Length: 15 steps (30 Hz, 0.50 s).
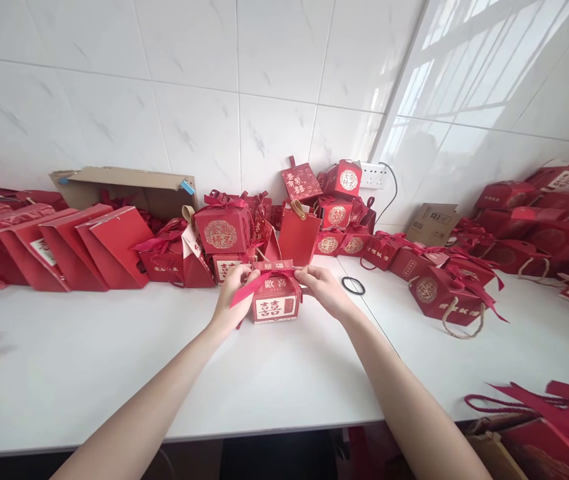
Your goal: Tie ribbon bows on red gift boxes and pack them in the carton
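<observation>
Set clock centre on the small box (pixel 275 308), upright on the table (pixel 284 380). Left hand (pixel 231 290), 9 o'clock, and right hand (pixel 323 288), 3 o'clock: fingertips of both pinch the ribbon (pixel 249 288) at the box top; its knotting cannot be confirmed. Uneven pull could skew the ribbon or tilt the box. Black ring (pixel 354 293): 3 o'clock, beside the right hand. Stacked boxes (pixel 221 230): 11 o'clock, behind; a backward knock could topple them.
</observation>
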Tool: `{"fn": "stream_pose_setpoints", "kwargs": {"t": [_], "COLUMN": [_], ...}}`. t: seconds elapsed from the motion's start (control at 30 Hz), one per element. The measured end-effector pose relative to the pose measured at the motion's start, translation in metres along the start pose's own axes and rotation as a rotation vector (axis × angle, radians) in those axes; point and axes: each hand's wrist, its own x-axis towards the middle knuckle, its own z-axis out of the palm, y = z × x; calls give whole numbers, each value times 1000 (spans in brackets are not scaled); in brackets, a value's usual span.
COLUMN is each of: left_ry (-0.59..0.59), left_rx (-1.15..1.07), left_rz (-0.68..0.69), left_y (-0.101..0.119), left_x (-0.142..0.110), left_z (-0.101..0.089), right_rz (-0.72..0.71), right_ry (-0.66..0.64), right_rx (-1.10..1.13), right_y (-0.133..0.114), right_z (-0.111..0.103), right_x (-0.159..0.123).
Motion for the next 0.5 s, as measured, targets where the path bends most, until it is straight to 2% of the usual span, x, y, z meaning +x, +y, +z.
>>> {"fn": "stream_pose_setpoints", "kwargs": {"t": [0.13,0.23,0.5], "left_ry": [137,201,181], "left_rx": [7,41,26], "left_rz": [208,335,331], "left_y": [-2,-8,-19], "left_x": [-2,-1,-1], "left_z": [3,6,12], "right_rz": [-187,-222,-185], "right_ry": [26,7,-38], "right_rx": [-8,-52,-99], "right_y": [3,3,6], "right_z": [-3,-7,-17], "right_x": [3,2,8]}}
